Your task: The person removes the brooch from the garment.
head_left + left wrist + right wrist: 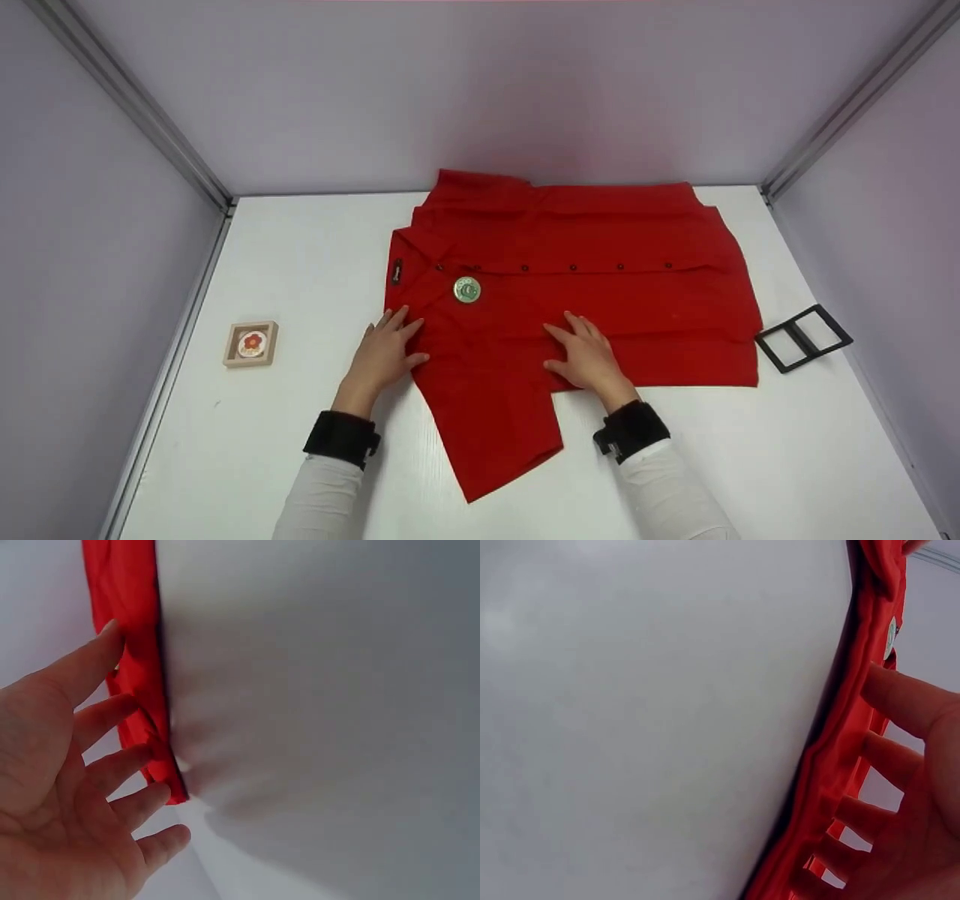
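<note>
A red short-sleeved shirt [600, 300] with a collar and dark buttons lies front up on the white table, its collar toward the left. One sleeve [495, 435] points toward the person. My left hand [382, 356] rests with spread fingers on the shirt's edge between collar and sleeve. In the left wrist view, that hand's fingertips [154, 793] touch the red cloth. Farther right, my right hand [589, 356] lies on the shirt near its lower side edge, fingers spread. The right wrist view shows its fingers [892, 761] against the cloth. Neither hand grips anything.
A round green and white badge [466, 289] lies on the shirt's chest. At the left of the table stands a small wooden box [250, 344] with a flower picture. A black rectangular frame [805, 339] touches the shirt's hem at right. Walls [480, 90] enclose the table.
</note>
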Available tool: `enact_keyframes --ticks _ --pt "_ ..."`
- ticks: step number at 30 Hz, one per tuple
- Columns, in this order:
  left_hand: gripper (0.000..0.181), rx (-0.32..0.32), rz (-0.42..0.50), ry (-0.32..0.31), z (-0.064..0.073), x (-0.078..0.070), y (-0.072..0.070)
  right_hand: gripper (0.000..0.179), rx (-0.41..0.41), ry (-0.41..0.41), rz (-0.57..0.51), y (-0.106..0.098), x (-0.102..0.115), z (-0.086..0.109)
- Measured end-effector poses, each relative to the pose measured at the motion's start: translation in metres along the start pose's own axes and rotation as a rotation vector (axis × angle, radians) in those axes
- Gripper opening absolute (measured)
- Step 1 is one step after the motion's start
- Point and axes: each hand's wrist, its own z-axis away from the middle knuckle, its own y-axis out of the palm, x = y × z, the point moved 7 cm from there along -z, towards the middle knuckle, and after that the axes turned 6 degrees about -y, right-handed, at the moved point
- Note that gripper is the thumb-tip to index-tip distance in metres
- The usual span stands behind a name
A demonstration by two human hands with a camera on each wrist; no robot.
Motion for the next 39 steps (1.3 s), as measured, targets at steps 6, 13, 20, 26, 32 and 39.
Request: enact_keyframes --ticks 6,13,20,26,32,39 --pt "0.070 0.029 -0.027 -0.020 0.000 0.012 0.001 0.068 0.024 0.006 -0.016 0.002 0.001 -0.001" --pt "0.073 0.035 0.024 -0.067 -0.003 0.025 -0.004 0.076 0.078 -0.006 -0.044 0.005 0.007 -0.009" --pt "0.073 0.043 0.050 -0.075 -0.005 0.027 -0.005 0.080 0.096 -0.023 -0.076 0.004 0.009 -0.014" --pt "0.073 0.032 0.031 -0.076 -0.003 0.026 -0.004 0.081 0.086 -0.036 -0.042 0.003 0.010 -0.011" --pt "0.071 0.033 0.030 -0.087 -0.003 0.019 -0.006 0.081 0.068 -0.011 0.015 0.002 0.013 -0.006" --pt "0.062 -0.017 0.035 -0.100 -0.008 0.003 -0.015 0.077 0.105 0.031 0.036 0.001 0.020 -0.005"
